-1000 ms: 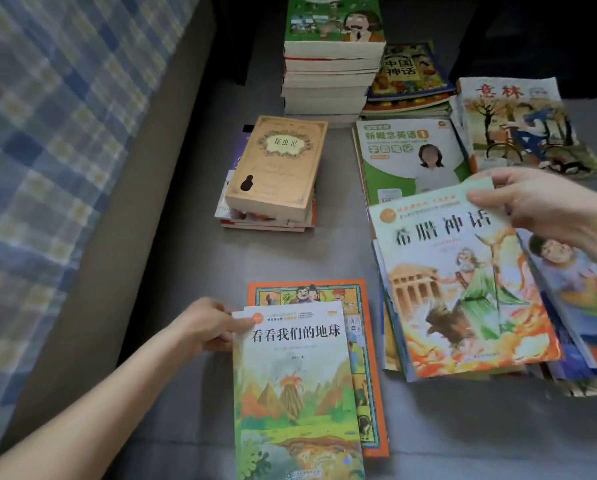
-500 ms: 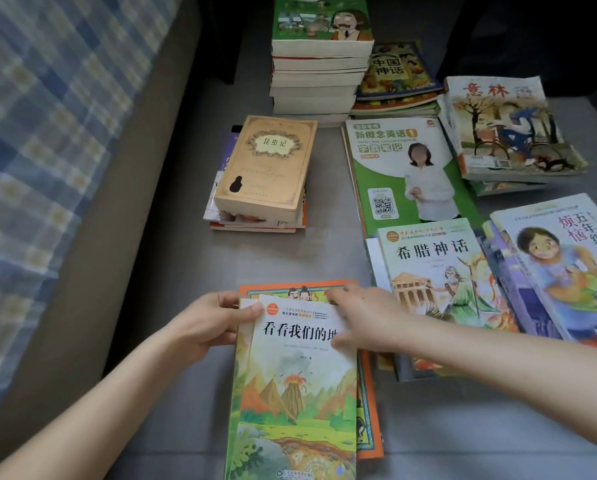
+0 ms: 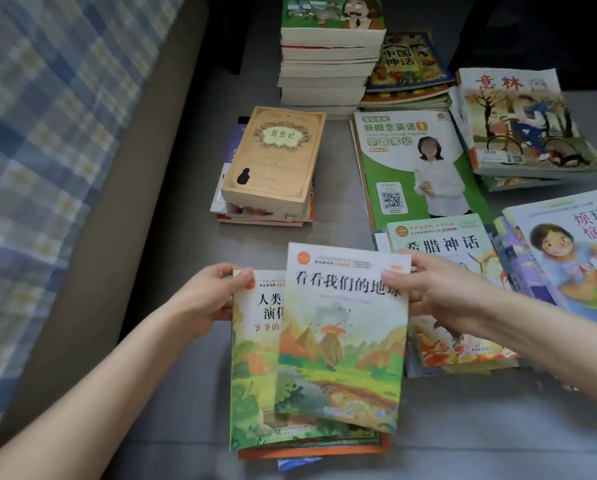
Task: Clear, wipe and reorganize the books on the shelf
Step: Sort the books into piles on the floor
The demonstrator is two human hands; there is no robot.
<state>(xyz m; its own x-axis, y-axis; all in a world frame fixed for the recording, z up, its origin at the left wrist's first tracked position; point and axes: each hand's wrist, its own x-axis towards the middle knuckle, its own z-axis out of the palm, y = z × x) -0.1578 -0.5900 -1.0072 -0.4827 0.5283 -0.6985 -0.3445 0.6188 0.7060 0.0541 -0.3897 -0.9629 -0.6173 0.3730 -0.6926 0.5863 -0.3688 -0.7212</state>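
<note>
The volcano-cover book (image 3: pixel 342 337) lies tilted atop a second book (image 3: pixel 255 368), both on a small pile on the grey surface (image 3: pixel 172 393). The right hand (image 3: pixel 439 292) pinches its top corner; the left hand (image 3: pixel 207 299) grips the second book's upper-left corner. Beyond it sits a tan book (image 3: pixel 272 157).

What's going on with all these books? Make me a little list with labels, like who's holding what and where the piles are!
surface: grey surface beside a checked blue cloth
left hand: grips the top left corner of the forest-cover book
right hand: grips the top right corner of the volcano book
overlap: volcano book lies partly over the forest-cover book
under them: an orange-edged book
tall stack: at the back, green cover on top
tan book: tops a small pile, centre
</note>
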